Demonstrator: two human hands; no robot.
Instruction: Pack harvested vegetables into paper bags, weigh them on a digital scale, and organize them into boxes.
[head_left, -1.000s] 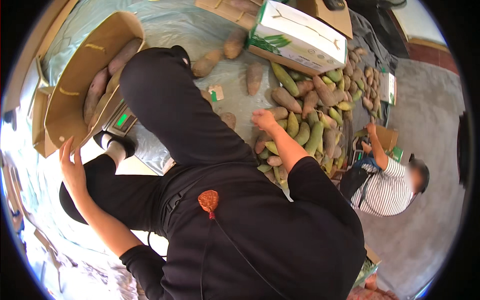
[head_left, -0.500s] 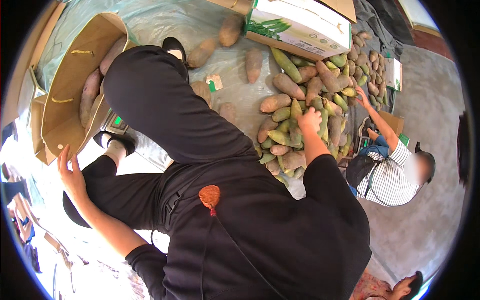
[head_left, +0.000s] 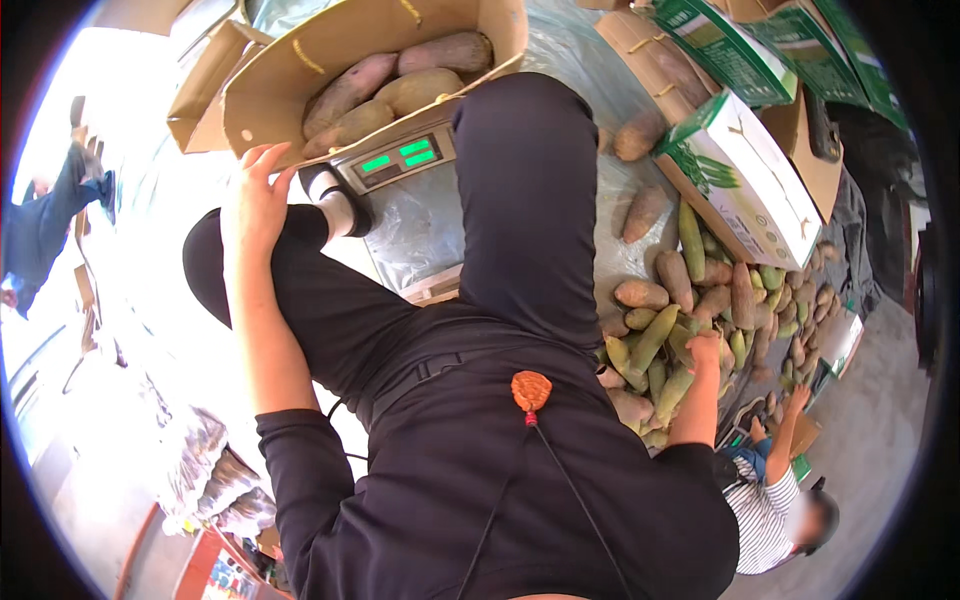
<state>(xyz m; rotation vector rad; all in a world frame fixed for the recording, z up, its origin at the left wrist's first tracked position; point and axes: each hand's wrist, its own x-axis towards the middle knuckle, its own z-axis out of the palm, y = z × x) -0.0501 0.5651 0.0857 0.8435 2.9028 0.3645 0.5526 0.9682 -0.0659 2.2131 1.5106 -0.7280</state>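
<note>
My left hand (head_left: 255,205) is at the near left corner of an open cardboard box (head_left: 265,105), fingers apart and fingertips close to its rim. Inside the box lie several large brownish-pink root vegetables (head_left: 350,90). A digital scale (head_left: 395,162) with lit green displays shows at the box's near side. On the right, my right hand (head_left: 705,350) reaches into a pile of long green and brown root vegetables (head_left: 655,335). Its fingers are curled round a green root vegetable (head_left: 680,345), mostly covered by the hand.
A white-and-green printed carton (head_left: 745,185) stands beyond the pile, with green boxes (head_left: 725,50) behind it. Another person in a striped shirt (head_left: 765,515) reaches toward the far right of the pile. Clear plastic sheeting (head_left: 410,230) covers the floor between my legs.
The view has turned, so the box and scale now show more fully. My left hand has stayed by the box corner. My right hand is still at the pile, fingers curled.
</note>
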